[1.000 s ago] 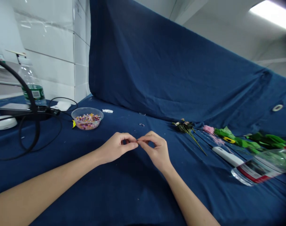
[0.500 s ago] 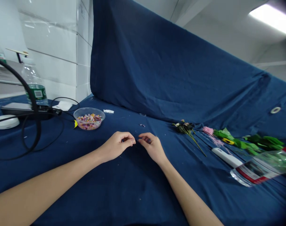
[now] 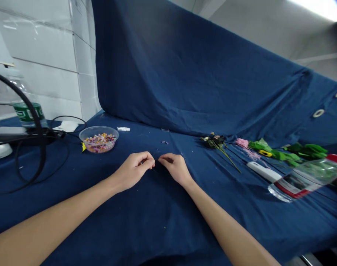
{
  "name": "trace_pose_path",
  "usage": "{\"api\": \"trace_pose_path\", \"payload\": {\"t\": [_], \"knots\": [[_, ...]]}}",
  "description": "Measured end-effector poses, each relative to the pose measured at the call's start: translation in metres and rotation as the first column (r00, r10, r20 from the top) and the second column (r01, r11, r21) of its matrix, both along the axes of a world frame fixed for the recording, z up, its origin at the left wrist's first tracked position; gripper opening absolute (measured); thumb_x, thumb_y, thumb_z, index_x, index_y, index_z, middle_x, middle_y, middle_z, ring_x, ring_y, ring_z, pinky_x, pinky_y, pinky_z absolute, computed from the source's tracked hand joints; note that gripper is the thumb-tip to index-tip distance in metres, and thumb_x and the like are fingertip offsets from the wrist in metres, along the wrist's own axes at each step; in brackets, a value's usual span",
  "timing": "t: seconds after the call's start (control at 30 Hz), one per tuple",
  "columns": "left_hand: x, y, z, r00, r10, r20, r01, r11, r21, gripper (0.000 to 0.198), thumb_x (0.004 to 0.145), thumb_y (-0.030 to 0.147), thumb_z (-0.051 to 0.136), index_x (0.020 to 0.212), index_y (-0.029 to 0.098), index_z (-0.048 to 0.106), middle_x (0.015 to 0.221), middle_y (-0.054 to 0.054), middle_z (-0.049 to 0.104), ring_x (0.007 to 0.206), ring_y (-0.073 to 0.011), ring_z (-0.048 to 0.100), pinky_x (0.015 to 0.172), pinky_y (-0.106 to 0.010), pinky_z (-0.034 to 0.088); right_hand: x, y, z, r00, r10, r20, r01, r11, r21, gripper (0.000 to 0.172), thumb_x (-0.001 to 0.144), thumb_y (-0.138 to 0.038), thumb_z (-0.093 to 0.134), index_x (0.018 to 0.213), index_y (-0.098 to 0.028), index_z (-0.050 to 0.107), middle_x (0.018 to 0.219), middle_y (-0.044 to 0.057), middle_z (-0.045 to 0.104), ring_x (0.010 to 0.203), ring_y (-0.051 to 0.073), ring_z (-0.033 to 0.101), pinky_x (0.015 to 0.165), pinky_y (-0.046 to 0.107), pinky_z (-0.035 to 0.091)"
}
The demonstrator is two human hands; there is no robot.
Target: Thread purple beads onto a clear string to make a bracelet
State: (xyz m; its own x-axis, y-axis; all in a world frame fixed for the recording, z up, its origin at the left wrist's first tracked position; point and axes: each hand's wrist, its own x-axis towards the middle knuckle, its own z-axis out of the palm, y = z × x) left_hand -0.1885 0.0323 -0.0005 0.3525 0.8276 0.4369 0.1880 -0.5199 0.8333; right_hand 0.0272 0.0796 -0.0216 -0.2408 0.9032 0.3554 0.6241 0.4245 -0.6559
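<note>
My left hand [image 3: 135,169] rests on the blue cloth [image 3: 157,221] with its thumb and fingers pinched together; what they hold is too small to name. My right hand [image 3: 174,168] lies just to its right, fingers curled in a pinch, a small gap between the two hands. A clear bowl of coloured beads [image 3: 99,139] stands to the left behind my left hand. A couple of loose beads [image 3: 164,142] lie on the cloth beyond my hands.
Black cables [image 3: 32,147] and a water bottle [image 3: 25,107] are at the far left. Small artificial flowers [image 3: 216,142], green leaves [image 3: 290,151], a white tool [image 3: 264,172] and a lying plastic bottle [image 3: 304,179] are at the right. A blue cloth backdrop [image 3: 198,74] rises behind.
My hands were pinched together fingertip to fingertip; they have come slightly apart and lowered onto the cloth. The view has shifted a little.
</note>
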Motion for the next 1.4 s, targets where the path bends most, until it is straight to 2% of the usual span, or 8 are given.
{"api": "trace_pose_path", "payload": {"t": [0.13,0.27,0.4,0.5,0.87,1.1,1.27,1.4], "knots": [[-0.001,-0.002,0.001,0.997,0.078,0.005,-0.078,0.986,0.144,0.022,0.092,0.020,0.055,0.070,0.017,0.059,0.066,0.003,0.057,0.061,-0.0129,0.049,0.058,-0.027,0.036,-0.004,-0.021,0.008,0.969,0.129,-0.212,-0.136,0.990,-0.021,0.021,0.096,-0.033,0.068,0.101,-0.014,0.070,0.083,0.001,0.070,0.069,0.014,0.066,0.067,0.030,0.058],[-0.002,-0.003,0.002,0.991,0.126,0.035,-0.131,0.950,0.284,0.021,0.088,0.015,0.058,0.067,0.017,0.058,0.065,0.003,0.055,0.060,-0.0119,0.049,0.059,-0.027,0.037,-0.010,-0.037,0.016,0.895,0.223,-0.386,-0.245,0.970,-0.008,0.021,0.086,-0.036,0.076,0.097,-0.018,0.075,0.078,0.001,0.073,0.066,0.014,0.066,0.063,0.028,0.056],[-0.002,-0.005,0.004,0.993,0.108,0.048,-0.118,0.924,0.363,0.019,0.087,0.013,0.059,0.068,0.016,0.059,0.066,0.003,0.055,0.062,-0.0116,0.051,0.061,-0.027,0.039,-0.012,-0.043,0.021,0.839,0.252,-0.482,-0.293,0.956,-0.010,0.014,0.081,-0.032,0.080,0.091,-0.024,0.078,0.077,0.001,0.075,0.065,0.014,0.068,0.061,0.025,0.054],[-0.002,-0.008,0.004,0.995,0.092,0.047,-0.104,0.910,0.401,0.020,0.089,0.013,0.058,0.070,0.016,0.060,0.067,0.002,0.055,0.063,-0.0117,0.051,0.062,-0.027,0.040,-0.012,-0.045,0.022,0.811,0.256,-0.525,-0.306,0.952,-0.007,0.015,0.079,-0.029,0.083,0.092,-0.025,0.077,0.077,0.000,0.075,0.067,0.014,0.068,0.063,0.025,0.055],[-0.004,-0.010,0.003,0.998,0.067,-0.003,-0.059,0.894,0.444,0.019,0.093,0.013,0.058,0.075,0.016,0.061,0.069,0.003,0.053,0.065,-0.0119,0.050,0.063,-0.027,0.038,-0.011,-0.044,0.021,0.772,0.251,-0.584,-0.326,0.945,-0.023,0.014,0.075,-0.020,0.086,0.083,-0.023,0.075,0.079,-0.001,0.075,0.067,0.012,0.066,0.064,0.022,0.054],[-0.004,-0.010,0.005,0.998,0.009,-0.067,0.020,0.908,0.419,0.021,0.100,0.011,0.050,0.083,0.017,0.061,0.079,0.002,0.057,0.072,-0.0121,0.054,0.067,-0.026,0.040,-0.010,-0.045,0.021,0.756,0.244,-0.607,-0.329,0.944,-0.030,0.015,0.075,-0.019,0.086,0.085,-0.023,0.076,0.080,0.001,0.077,0.071,0.014,0.070,0.065,0.023,0.056],[-0.004,-0.009,0.003,0.997,-0.003,-0.080,0.036,0.911,0.410,0.021,0.102,0.013,0.048,0.088,0.018,0.063,0.082,0.002,0.057,0.073,-0.0123,0.054,0.069,-0.027,0.041,-0.010,-0.045,0.022,0.744,0.229,-0.628,-0.311,0.950,-0.022,0.016,0.072,-0.019,0.087,0.083,-0.023,0.075,0.079,0.001,0.078,0.068,0.014,0.071,0.061,0.024,0.057],[-0.004,-0.009,0.002,0.997,-0.005,-0.079,0.037,0.912,0.408,0.022,0.103,0.014,0.048,0.089,0.018,0.064,0.082,0.002,0.056,0.073,-0.0123,0.054,0.070,-0.027,0.041,-0.010,-0.046,0.024,0.734,0.215,-0.644,-0.293,0.956,-0.016,0.019,0.070,-0.019,0.088,0.081,-0.023,0.072,0.080,0.001,0.078,0.073,0.017,0.074,0.060,0.025,0.057]]}}
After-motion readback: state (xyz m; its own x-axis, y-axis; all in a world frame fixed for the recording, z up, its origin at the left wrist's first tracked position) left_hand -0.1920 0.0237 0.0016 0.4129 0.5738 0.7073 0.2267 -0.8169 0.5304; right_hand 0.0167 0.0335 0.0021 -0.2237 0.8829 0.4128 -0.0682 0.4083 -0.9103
